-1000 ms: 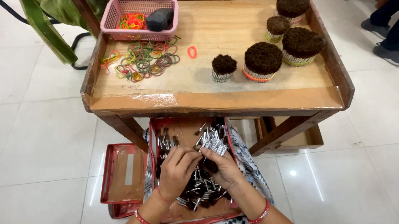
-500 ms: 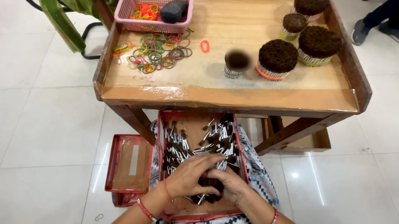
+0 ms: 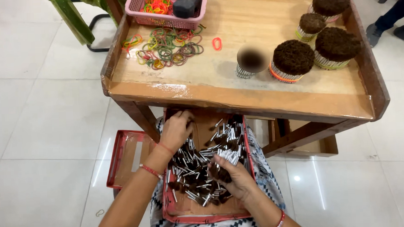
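Head view, the only cam. Lower centre of frame: a red tray (image 3: 201,216) sits on the person's lap, full of loose small brush heads (image 3: 195,169), each w/ a silver ferrule & dark brown bristle tuft, lying every which way. Left hand (image 3: 176,130) is at the tray's upper left corner, fingers curled down onto the pile's edge; can't tell if it has actually pinched anything. Right hand (image 3: 233,177) is at the tray's right side, fingers partly closed around a small dark clump of the pieces (image 3: 219,173), thumb side up. Red bangles on both wrists.

Left of the tray, lower left of frame: a second red tray (image 3: 123,163) on the white tiled floor (image 3: 40,110), looks bare inside apart from a pale slip.

Upper half: wooden table (image 3: 237,96) w/ raised rim. On it, centre-right, banded round bundles (image 3: 293,59) of the same pieces standing bristles up; one small bundle (image 3: 250,62) is blurred. Upper left: scattered coloured rubber bands (image 3: 168,49), one lone orange band (image 3: 216,43), & a pink basket (image 3: 163,18) holding more bands plus a dark grey block.

Risks, as I judge them: lap tray is unsupported, so a knee shift could tip it & spill pieces onto the floor. Right-hand clump is held loosely, so pieces could slide out or end up misaligned. The table's front edge hangs close over the left hand, so knuckles could knock it.
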